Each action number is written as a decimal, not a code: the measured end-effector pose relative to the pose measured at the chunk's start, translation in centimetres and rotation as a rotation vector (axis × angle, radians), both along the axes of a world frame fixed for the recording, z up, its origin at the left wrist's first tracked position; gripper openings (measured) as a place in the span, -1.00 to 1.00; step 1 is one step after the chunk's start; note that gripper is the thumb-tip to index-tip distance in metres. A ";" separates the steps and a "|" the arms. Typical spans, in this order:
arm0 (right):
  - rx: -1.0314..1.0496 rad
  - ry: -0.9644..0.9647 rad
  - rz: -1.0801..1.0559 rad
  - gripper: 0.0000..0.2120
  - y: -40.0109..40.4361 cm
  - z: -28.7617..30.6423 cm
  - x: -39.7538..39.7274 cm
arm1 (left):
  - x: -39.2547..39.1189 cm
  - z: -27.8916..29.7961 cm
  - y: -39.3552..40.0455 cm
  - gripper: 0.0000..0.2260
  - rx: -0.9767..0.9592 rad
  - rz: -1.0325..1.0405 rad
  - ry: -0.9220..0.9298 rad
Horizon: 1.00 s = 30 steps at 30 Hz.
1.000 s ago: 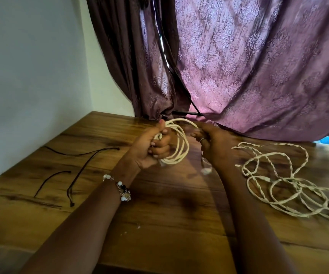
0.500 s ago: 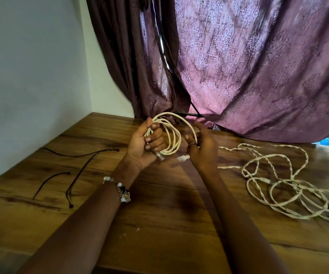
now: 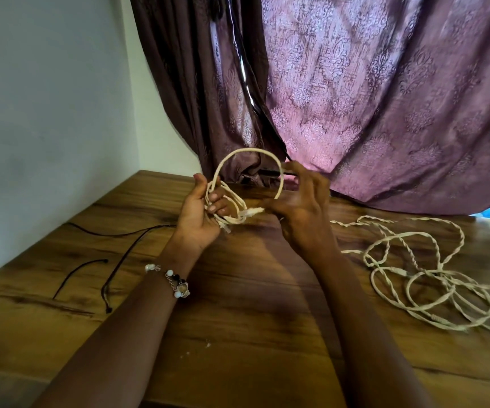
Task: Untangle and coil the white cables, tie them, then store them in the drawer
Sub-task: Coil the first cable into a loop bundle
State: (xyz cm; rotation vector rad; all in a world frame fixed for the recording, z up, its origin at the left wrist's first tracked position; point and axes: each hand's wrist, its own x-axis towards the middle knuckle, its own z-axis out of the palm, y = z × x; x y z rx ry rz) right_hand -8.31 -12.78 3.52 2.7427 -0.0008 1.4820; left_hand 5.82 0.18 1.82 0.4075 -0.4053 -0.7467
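Above the table (image 3: 252, 334), upright coiled white cable (image 3: 232, 207) in both hands, loop topmost.

Both my bare forearms reach forward from the lower edge of the view and lean toward each other, so my hands meet at the middle. My left hand (image 3: 201, 212) is raised with the palm facing right, thumb pointing up and the fingers curled in around the coiled white cable (image 3: 232, 210) (a beaded bracelet (image 3: 170, 279) sits on that wrist). My right hand (image 3: 302, 207) is turned with its back to me, wrist bent slightly; its thumb and forefinger pinch the loose end of the same cable near the plug, while the other fingers spread upward and brush the top loop. The two hands are close but not touching.
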 end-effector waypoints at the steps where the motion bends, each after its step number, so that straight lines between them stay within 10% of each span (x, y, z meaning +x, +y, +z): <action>1: -0.015 -0.043 -0.022 -0.64 -0.2 0.1 -0.1 | -0.3 0.1 -0.1 -0.62 0.046 -0.007 -0.029; 14: 0.788 -0.086 0.286 -0.93 -0.4 -0.2 0.3 | -3.0 -0.6 -1.4 -0.62 0.416 -0.053 -0.353; 20: 0.460 -0.236 0.180 -0.87 -1.8 0.4 -0.4 | -2.3 -0.7 -1.2 -0.77 0.574 0.147 -0.431; 27: 0.845 0.018 0.546 -0.51 -1.9 0.7 -1.6 | -1.6 -0.7 -0.6 -0.84 0.654 0.479 -0.787; 30: 0.557 -0.148 0.098 -0.60 -1.8 0.3 -0.7 | -2.2 -1.1 -0.8 -0.83 0.701 0.451 -1.061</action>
